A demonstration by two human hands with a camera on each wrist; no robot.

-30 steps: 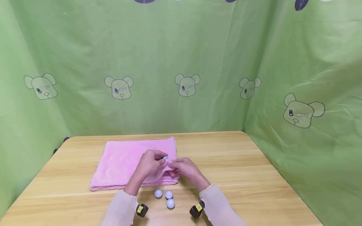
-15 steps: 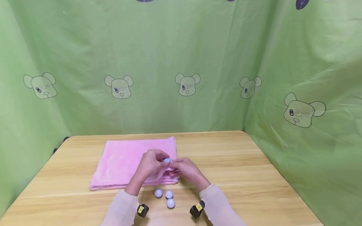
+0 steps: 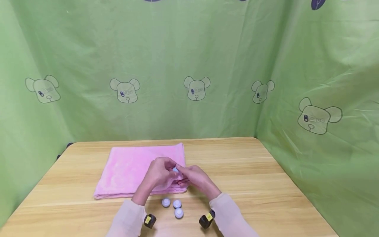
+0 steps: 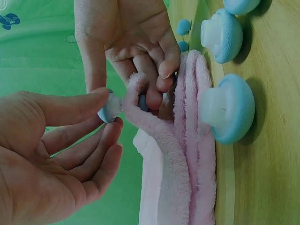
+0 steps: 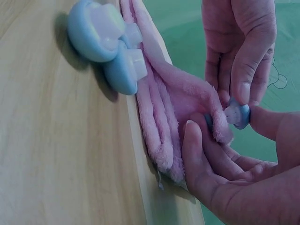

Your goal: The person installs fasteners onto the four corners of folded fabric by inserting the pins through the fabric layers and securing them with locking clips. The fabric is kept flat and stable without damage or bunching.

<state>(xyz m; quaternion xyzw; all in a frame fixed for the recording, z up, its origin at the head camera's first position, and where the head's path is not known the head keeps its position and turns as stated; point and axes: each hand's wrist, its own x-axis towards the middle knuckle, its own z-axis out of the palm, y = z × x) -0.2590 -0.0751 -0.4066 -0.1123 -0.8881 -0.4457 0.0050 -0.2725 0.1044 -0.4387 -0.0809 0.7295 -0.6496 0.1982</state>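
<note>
A pink fleece blanket (image 3: 127, 171) lies folded on the table, its near right corner lifted between the hands. At that corner is a small blue mushroom-shaped quilt clip (image 4: 110, 107), its clear stem against the fleece edge. My left hand (image 3: 157, 172) pinches the clip between thumb and fingers. My right hand (image 3: 199, 177) has its thumb against the blue cap (image 5: 242, 116), while its other fingers curl under the corner. Beneath the fabric, a second blue piece (image 5: 208, 121) shows partly at the right fingers; the rest is hidden.
Three loose clips stand on the wooden table (image 3: 251, 197) in front of the blanket: one on the left (image 3: 165, 202), one behind (image 3: 177, 204) and one nearer (image 3: 179, 213). A green curtain (image 3: 160, 108) surrounds the table's back and sides.
My right thumb has moved up and left from the fabric onto the clip's cap. The clip in my left fingers has shifted slightly down and right. The loose clips stay put.
</note>
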